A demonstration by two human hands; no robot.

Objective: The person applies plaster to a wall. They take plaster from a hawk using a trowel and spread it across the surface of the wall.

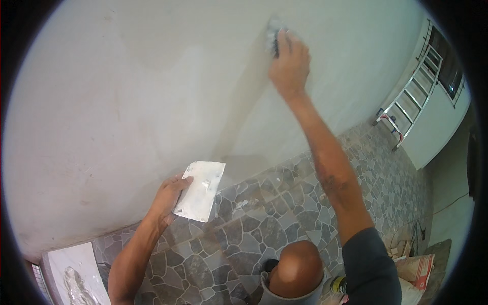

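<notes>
My left hand (171, 195) grips a white rectangular putty board (203, 195) by its left edge, thumb lying on top. Small smears and a lump of white putty show on its face. Higher up and to the right, my right hand (292, 61) is closed round a putty knife (273, 31) with a dark handle. Its pale, putty-smeared blade is blurred and appears to lie against the wall (152, 96). A faint darker streak and paler patches mark the wall's surface near the hands.
An aluminium ladder (414, 91) leans at the far right beside a dark window (443, 63). Grey stone-patterned tiles (254, 231) cover the floor. A white sheet with a putty heap (76, 284) lies at lower left. Paper bags (414, 269) and a can (337, 284) stand at lower right.
</notes>
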